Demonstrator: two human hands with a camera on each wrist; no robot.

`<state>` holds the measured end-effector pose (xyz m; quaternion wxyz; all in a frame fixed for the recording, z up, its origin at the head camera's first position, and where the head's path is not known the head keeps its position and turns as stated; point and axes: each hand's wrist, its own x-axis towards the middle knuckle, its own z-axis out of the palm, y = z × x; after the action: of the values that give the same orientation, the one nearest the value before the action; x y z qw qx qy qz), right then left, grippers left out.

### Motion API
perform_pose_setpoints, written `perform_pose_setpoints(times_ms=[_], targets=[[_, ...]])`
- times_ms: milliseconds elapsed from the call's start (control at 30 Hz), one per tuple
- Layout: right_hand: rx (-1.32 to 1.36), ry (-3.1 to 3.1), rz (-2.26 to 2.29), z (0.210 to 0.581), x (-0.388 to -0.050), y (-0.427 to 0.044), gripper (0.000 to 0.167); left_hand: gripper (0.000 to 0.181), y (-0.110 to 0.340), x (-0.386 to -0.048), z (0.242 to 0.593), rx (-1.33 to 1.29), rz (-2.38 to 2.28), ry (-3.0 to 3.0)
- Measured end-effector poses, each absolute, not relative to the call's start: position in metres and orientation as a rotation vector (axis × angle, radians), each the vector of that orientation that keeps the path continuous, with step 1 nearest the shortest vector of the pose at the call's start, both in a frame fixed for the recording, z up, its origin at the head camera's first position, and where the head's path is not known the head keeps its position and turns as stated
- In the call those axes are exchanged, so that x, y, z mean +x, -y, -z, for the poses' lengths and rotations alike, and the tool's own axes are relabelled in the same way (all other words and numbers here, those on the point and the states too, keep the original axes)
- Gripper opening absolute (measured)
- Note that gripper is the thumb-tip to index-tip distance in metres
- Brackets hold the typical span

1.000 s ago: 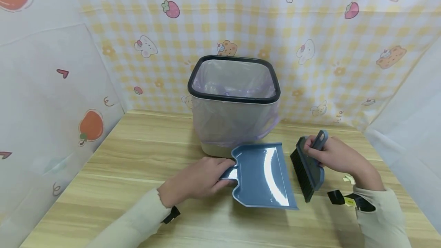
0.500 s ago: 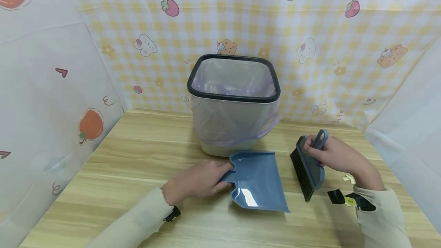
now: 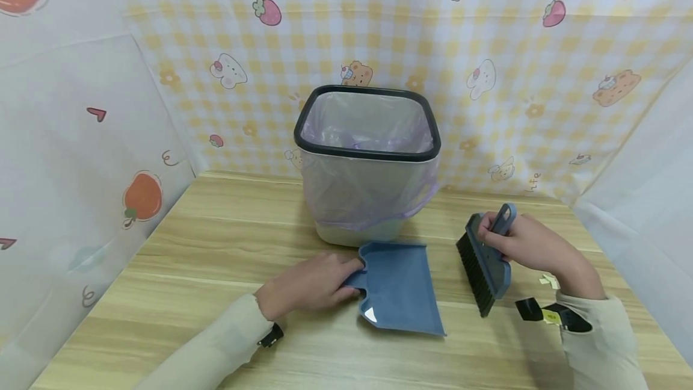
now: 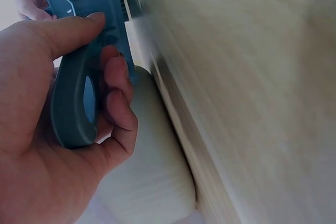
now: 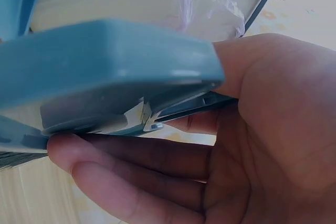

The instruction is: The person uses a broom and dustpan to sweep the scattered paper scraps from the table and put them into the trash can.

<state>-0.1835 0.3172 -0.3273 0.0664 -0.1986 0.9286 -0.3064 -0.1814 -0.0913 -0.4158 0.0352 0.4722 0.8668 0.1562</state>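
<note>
A blue-grey dustpan (image 3: pixel 399 287) lies low over the table in front of the bin, its wide edge facing right. My left hand (image 3: pixel 316 280) grips its handle (image 4: pixel 73 108), thumb on top and fingers curled beneath in the left wrist view. To the right, my right hand (image 3: pixel 533 245) holds a matching hand brush (image 3: pixel 489 260) by its handle, dark bristles (image 3: pixel 473 275) pointing left and down. A gap separates the bristles from the dustpan's edge. In the right wrist view the brush's body (image 5: pixel 110 61) hides part of the fingers.
A pale bin (image 3: pixel 363 188) with a black rim and a thin purple-tinted liner stands behind the dustpan. Small pale yellow scraps (image 3: pixel 549 281) lie by the right wrist on the wooden table (image 3: pixel 233 227). Patterned cloth (image 3: pixel 260 65) covers the back.
The dustpan has shifted slightly left and lowered toward the table with my left hand, its glare shrinking. My right hand and the brush have barely moved.
</note>
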Motion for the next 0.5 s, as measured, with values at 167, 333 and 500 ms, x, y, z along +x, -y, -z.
perform_pose_setpoints(times_ms=[167,333,500], targets=[[-0.613,-2.824,0.891,0.324,-0.182,-0.322,0.017,0.025,0.092,-0.182,0.419,1.452,-0.454,-2.657],[-0.604,-2.878,0.865,0.318,-0.177,-0.336,0.017,0.023,0.093,-0.182,0.419,1.438,-0.458,-2.652],[-0.522,-2.946,0.781,0.309,-0.166,-0.355,0.018,0.021,0.093,-0.182,0.419,1.453,-0.461,-2.653]])
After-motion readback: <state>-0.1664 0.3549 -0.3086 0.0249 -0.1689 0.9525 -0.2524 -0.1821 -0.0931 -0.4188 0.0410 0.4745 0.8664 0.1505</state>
